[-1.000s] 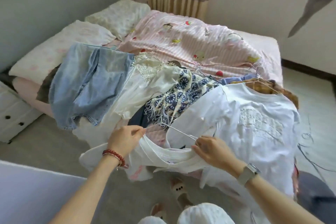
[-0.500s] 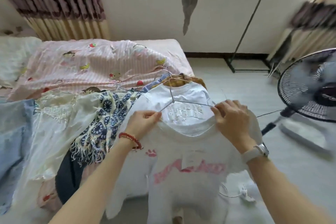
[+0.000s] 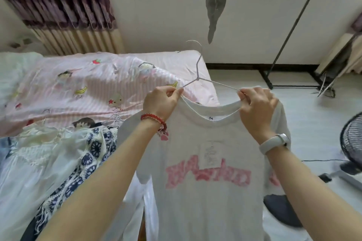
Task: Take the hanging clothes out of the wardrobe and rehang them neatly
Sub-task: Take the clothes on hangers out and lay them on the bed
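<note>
White cotton fills the middle of the view: a white T-shirt (image 3: 205, 191) with pink lettering showing through the fabric hangs in the air in front of the person, beside the bed (image 3: 109, 84), its collar stretched between both hands. The left hand (image 3: 161, 101) pinches the left side of the neckline together with one shoulder of a thin wire hanger (image 3: 197, 68), and the right hand (image 3: 256, 105) pinches the right side of the neckline where the other hanger shoulder meets it; the two hands are apart, one at each end of the collar. The hanger's hook rises above the collar, tilted toward the wall. Whether the hanger's arms already sit fully inside the shirt's shoulders is hard to tell, since the fingers cover both ends. A paper tag (image 3: 210, 154) lies against the shirt below the collar. The left wrist wears a red bead bracelet (image 3: 154, 121) and the right wrist a white watch (image 3: 274, 142). On the bed to the left lies a pile of other clothes (image 3: 64, 158), including a blue-and-white patterned piece and a pale sheer one, on a pink striped quilt (image 3: 88, 86). A floor fan (image 3: 350, 143) stands at the right edge, and a dark metal rail stand (image 3: 284, 49) leans up near the window wall.
</note>
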Tool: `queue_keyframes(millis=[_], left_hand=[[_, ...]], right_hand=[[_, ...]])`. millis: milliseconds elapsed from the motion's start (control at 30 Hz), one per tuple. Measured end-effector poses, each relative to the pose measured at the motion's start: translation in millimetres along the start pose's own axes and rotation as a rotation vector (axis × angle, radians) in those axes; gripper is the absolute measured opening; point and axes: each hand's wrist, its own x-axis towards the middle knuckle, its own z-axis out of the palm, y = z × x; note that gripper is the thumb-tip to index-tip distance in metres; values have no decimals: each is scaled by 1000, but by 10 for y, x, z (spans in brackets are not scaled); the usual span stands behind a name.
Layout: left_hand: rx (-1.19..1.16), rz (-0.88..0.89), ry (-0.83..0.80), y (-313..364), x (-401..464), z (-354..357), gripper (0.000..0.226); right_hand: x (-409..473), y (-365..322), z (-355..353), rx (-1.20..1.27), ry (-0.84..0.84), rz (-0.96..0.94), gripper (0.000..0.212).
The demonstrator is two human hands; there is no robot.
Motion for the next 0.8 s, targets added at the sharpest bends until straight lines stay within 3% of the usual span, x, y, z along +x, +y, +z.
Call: queue_keyframes(millis=[167,267,367,500,633,800], left_hand=[[197,-82,123,-442,888,608,35],[415,-181,-16,-929,1159,1003,38],[584,-299,-203,-1405,1062,1295,50],[628,-380,-398,-1859,648,1456,55],[688,-357,-411,-2009,362,1332,51],[733,-257,-259,-2000,32,763,48]], right_hand=[[668,233,1028,42,-143,59,22],[757,418,1685,-86,-414,71,26],[508,630,2154,-163,-738,84,45],[13,736,2426,-145,-957,57,52],[-239,558,2427,-107,-1031,19,50],[-408,-116,2308,-46,-946,-193,46]])
